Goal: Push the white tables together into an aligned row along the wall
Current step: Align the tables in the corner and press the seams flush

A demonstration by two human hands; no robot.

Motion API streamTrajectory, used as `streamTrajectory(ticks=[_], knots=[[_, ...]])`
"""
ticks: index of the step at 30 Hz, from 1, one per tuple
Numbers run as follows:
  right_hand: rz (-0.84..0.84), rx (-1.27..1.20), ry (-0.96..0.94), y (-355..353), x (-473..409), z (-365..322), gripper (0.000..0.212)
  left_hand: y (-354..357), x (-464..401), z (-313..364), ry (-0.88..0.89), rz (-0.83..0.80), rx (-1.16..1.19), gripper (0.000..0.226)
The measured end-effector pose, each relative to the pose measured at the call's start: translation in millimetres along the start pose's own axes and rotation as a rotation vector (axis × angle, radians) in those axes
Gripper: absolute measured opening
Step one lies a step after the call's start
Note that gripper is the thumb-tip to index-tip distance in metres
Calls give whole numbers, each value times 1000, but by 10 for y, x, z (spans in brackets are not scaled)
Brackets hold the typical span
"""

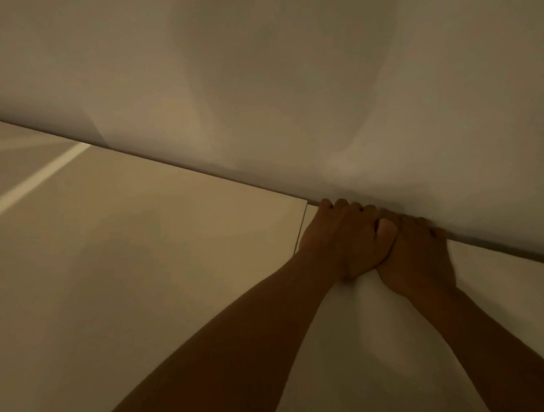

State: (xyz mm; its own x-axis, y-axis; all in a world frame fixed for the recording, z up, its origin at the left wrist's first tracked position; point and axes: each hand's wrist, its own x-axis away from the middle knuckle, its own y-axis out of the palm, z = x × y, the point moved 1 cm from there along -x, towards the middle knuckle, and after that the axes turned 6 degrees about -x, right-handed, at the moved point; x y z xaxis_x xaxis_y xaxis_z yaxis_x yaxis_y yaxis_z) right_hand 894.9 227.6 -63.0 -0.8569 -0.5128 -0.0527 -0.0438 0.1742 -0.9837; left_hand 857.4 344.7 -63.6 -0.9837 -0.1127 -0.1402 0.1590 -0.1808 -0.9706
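Two white tables stand side by side against the wall (289,79). The left table (124,245) fills the left half of the view. The right table (505,288) lies under my arms. A thin seam (301,232) runs between them, just left of my hands. My left hand (335,243) and my right hand (415,255) sit side by side at the right table's far edge. The fingers of both curl over that edge, into the narrow gap by the wall. The fingertips are hidden behind the edge.
The light is dim and warm. A bright streak of light (36,183) crosses the left table. A dark narrow gap (199,168) runs between the tables' far edges and the wall.
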Motion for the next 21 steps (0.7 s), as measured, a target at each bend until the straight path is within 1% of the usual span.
streamTrajectory(ticks=[2, 5, 8, 11, 14, 16, 18, 19, 21], knots=[[-6, -4, -3, -23, -4, -25, 37, -13, -4, -17, 14, -8, 13, 59], [-18, 4, 14, -27, -13, -20, 37, -1, -26, -21, 10, 4, 43, 48], [-1, 1, 14, -1, -11, -13, 38, 19, 7, -30, -9, 17, 20, 46], [5, 6, 16, 38, -55, 16, 38, 54, -37, -42, -20, 74, 56, 45], [-3, 24, -5, 39, -47, -5, 37, -7, 39, -34, -9, 164, 144, 36], [7, 33, 0, 1, -19, -33, 33, -49, 147, -10, 7, 178, 165, 32], [19, 27, -5, -25, 25, -49, 26, -37, 300, 54, -3, 133, 106, 39], [6, 39, -21, -29, 55, -59, 27, -22, 407, 99, -28, 99, 66, 43], [-22, 69, -52, -42, 74, -90, 35, -33, 633, 162, -105, 82, 103, 48]])
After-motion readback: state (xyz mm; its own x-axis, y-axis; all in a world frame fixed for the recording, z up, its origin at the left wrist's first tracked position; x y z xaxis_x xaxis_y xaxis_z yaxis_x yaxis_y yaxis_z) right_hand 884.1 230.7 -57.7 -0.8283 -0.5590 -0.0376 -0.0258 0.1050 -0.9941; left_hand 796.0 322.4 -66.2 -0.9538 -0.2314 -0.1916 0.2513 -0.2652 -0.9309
